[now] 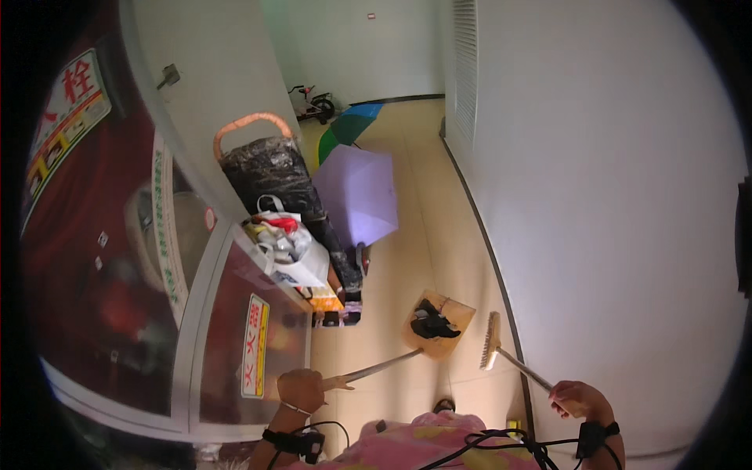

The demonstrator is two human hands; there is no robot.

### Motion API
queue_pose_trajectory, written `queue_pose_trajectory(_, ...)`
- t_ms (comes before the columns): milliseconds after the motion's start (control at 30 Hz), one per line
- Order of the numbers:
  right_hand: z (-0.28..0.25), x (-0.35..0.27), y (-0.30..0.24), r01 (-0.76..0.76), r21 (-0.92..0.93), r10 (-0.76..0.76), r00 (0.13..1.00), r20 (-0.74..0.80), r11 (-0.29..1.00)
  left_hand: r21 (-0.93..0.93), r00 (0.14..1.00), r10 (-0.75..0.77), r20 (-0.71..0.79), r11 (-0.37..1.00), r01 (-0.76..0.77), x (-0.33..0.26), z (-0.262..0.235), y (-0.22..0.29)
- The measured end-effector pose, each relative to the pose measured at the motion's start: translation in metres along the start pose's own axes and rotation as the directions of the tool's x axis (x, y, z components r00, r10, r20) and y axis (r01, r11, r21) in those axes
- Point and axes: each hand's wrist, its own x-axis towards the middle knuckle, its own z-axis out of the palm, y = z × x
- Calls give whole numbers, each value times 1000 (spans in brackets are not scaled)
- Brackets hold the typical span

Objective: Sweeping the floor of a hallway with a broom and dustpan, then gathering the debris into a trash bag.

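Observation:
My left hand (301, 391) is closed round the handle of a long-handled dustpan (454, 313), whose tan pan is out in front of me above the tiles. Inside the pan lies a crumpled black item (433, 322), too unclear to name. At the lower right my right hand (577, 399) grips the handle of a broom (492, 341). Its narrow head with short bristles is just right of the dustpan, apart from it, with the bristles facing the pan.
A glass-fronted red cabinet (227, 345) stands close on my left. Beyond it are a black-wrapped trolley (270, 168), a stuffed white bag (309, 262), an open purple umbrella (356, 192), a multicoloured umbrella (345, 129) and a small bike (315, 106). A white wall (595, 196) runs along the right.

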Motion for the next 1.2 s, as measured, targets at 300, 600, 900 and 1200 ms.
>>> queue_pose_trajectory(300, -52, 193, -255, 17, 45, -10, 988, -154, 999, -62, 998, 15, -67, 998, -20, 272, 32, -8)
queue_pose_trajectory(600, -93, 341, -469, 73, -153, -98, 982, -162, 986, 35, 995, -72, 66, 997, 70, 573, 71, -40)
queue_pose_trajectory(900, -177, 502, -688, 38, -186, -64, 989, -135, 982, 126, 858, -288, 426, 958, 259, 834, 44, 1)
queue_pose_trajectory(1200, -197, 689, -906, 111, 12, -111, 994, 15, 994, 69, 976, -217, -21, 974, 218, 1033, 91, -26)
